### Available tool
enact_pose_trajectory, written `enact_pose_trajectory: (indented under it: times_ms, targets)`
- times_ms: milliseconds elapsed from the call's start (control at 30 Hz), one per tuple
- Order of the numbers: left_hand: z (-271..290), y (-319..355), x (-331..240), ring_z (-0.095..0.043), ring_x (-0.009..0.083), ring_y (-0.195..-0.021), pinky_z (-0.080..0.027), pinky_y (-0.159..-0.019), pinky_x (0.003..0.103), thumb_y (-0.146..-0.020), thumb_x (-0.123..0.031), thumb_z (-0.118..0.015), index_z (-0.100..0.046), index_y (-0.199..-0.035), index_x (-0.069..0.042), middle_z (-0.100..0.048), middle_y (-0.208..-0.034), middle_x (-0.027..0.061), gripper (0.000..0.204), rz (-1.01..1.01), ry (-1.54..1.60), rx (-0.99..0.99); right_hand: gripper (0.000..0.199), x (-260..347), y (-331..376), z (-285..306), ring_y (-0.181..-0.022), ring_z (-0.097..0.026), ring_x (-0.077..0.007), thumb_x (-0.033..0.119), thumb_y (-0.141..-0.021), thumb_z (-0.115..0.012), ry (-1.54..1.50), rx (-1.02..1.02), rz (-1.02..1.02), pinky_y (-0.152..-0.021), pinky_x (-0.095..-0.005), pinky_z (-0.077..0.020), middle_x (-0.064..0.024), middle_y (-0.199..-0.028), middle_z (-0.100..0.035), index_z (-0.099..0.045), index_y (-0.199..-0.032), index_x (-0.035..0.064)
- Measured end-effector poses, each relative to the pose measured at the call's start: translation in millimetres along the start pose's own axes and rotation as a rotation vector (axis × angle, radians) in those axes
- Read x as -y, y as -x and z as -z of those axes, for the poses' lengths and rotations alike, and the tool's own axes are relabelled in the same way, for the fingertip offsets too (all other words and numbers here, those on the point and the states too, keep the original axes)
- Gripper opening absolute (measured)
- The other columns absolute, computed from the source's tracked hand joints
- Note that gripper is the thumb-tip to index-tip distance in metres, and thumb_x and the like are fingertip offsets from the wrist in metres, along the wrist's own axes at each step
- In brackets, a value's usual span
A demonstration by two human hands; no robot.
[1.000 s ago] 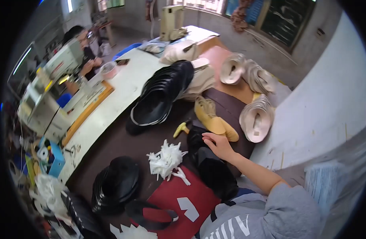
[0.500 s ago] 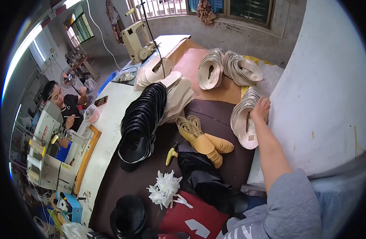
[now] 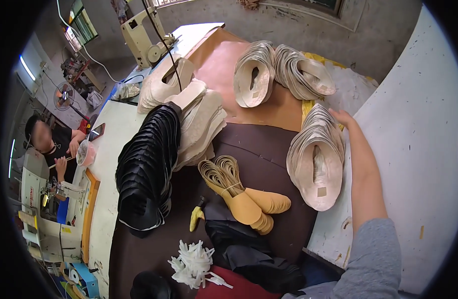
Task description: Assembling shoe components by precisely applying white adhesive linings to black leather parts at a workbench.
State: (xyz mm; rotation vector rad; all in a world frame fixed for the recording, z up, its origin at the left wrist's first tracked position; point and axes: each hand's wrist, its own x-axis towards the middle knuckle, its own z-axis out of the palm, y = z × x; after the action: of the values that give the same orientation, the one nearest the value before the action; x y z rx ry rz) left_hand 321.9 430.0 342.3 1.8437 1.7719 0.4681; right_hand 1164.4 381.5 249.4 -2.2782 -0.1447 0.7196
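My right hand [image 3: 342, 118] reaches in from the right, beside the far right edge of a stack of cream shoe uppers [image 3: 333, 184]. Its visible fingers are stretched out toward the stack, and part of the hand is hidden behind the pieces. Whether it touches them I cannot tell. The stacked uppers lie nested, with a long opening in the middle and a small tan square on the front one. My left hand is out of view.
Two more cream stacks [image 3: 249, 94] stand farther back. Black uppers [image 3: 144, 164], tan insole-shaped pieces [image 3: 244, 207], a yellow-handled hammer [image 3: 196, 218] and white strips [image 3: 191, 264] lie on the brown sheet [image 3: 259, 144]. At left, a person [image 3: 64, 149] sits by a sewing machine [image 3: 45, 199].
My right hand has shifted from over the face of the cream stack to its far right edge. The view has moved closer. The seated person's raised hand has come down.
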Motion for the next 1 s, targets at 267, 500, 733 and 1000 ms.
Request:
enact_pose_trajectory:
  times_ms: [267,500,733,1000]
  targets:
    - [-94,-70,-94,-0.057,0.0258,-0.105,-0.042,-0.096,0.032,-0.085,0.000,-0.054,-0.066,-0.101,-0.002,-0.063,-0.113,0.0118,0.020,-0.339,0.379,0.162,0.076,15,14,-27,-0.104,-0.061,-0.0234,0.067,-0.082,-0.053,0.393,0.008,-0.017,-0.088,-0.0287,-0.0468,-0.0111,-0.111,-0.067,-0.064,-0.114,-0.0009]
    - [-77,-41,-85,-0.057,0.0258,-0.104,-0.043,-0.095,0.032,-0.086,-0.001,-0.053,-0.066,-0.101,-0.002,-0.063,-0.114,0.0118,0.020,-0.273,0.471,0.083,0.108,38,89,-73,-0.141,-0.022,-0.0272,0.054,-0.076,-0.071,0.170,0.431,0.273,-0.113,-0.0342,-0.0225,-0.0140,-0.156,-0.013,-0.007,-0.152,0.0101]
    - [-22,-10,-13,-0.058,0.0248,-0.102,-0.044,-0.092,0.031,-0.087,-0.004,-0.054,-0.066,-0.101,-0.002,-0.064,-0.113,0.0116,0.018,-0.137,0.443,-0.061,0.123,30,154,-83,-0.143,-0.017,-0.0303,0.045,-0.065,-0.081,0.138,0.341,0.267,-0.115,-0.0381,-0.0204,-0.0195,-0.156,-0.009,0.000,-0.151,0.0107]
    - [20,26,-7,-0.059,0.0237,-0.100,-0.045,-0.090,0.030,-0.089,-0.006,-0.055,-0.066,-0.100,-0.002,-0.065,-0.111,0.0108,0.016,-0.014,0.373,-0.084,0.121,37,228,-138,-0.139,-0.026,-0.0353,0.030,-0.059,-0.082,0.683,-0.011,0.214,-0.107,-0.0426,-0.0350,-0.0188,-0.154,-0.015,-0.005,-0.152,0.0254]
